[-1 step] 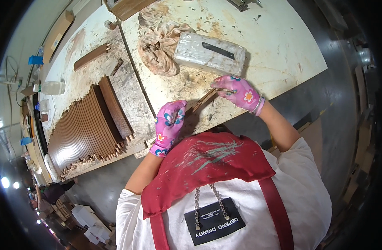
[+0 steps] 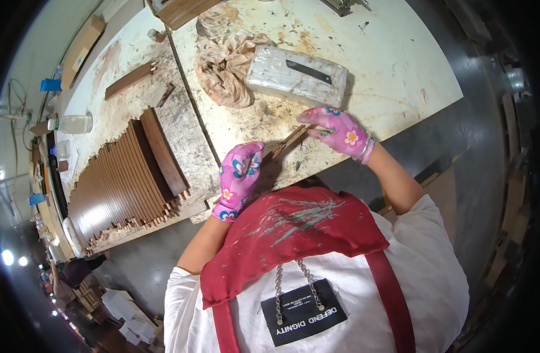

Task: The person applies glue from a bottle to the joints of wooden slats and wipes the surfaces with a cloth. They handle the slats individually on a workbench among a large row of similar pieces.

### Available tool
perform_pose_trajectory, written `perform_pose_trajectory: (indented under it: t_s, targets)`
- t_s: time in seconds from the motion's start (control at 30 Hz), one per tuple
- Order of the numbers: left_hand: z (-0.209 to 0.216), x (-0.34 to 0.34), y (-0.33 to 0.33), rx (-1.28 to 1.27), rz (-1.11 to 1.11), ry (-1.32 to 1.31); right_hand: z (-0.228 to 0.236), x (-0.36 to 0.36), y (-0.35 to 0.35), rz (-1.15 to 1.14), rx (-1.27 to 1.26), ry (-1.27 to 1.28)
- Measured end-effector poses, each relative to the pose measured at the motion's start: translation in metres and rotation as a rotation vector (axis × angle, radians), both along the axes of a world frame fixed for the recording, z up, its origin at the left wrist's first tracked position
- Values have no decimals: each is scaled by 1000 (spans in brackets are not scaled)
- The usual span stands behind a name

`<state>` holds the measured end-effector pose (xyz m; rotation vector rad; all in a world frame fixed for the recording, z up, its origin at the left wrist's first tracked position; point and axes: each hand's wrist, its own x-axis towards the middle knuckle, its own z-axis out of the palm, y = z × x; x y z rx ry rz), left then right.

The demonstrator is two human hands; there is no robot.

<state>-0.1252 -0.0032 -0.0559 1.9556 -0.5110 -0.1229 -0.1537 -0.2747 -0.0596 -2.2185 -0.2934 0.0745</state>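
Gripping a thin wooden strip [image 2: 287,143] at the workbench [image 2: 399,70] edge: left hand [image 2: 239,176] curled round its near end, right hand [image 2: 336,130] pinching the far end (both in pink flowered gloves). Grey wrapped block [image 2: 296,75] just beyond, rag [image 2: 223,65] beside it. Contents of clear jar [image 2: 75,123] unreadable.

Wooden strip [image 2: 286,143]: its near end is hidden behind the left hand [image 2: 239,179]; the far end is covered by the right hand [image 2: 336,130].
Grip: fingertips of both hands hidden.
Metal tool [image 2: 343,6]: cut off by top edge.
Brown board [image 2: 181,9]: cut off at top.
Far-left bench [image 2: 114,65] items: too small to tell.
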Motion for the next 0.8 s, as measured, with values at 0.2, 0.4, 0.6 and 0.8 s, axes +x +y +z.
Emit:
perform_pose_trajectory:
  t_s: [0.2, 0.4, 0.6, 0.8]
  targets:
    - [-1, -3, 4, 15, -30, -46, 14, -7, 17, 210, -465, -184]
    - [-3, -11, 13, 127, -81, -134, 49, 1, 49, 80, -340, -53]
    - [1, -6, 16, 70, -122, -147, 47, 24, 61, 314, -266, 22]
    - [2, 5, 15, -55, -245, -56, 72, 31, 48, 130, -110, 131]
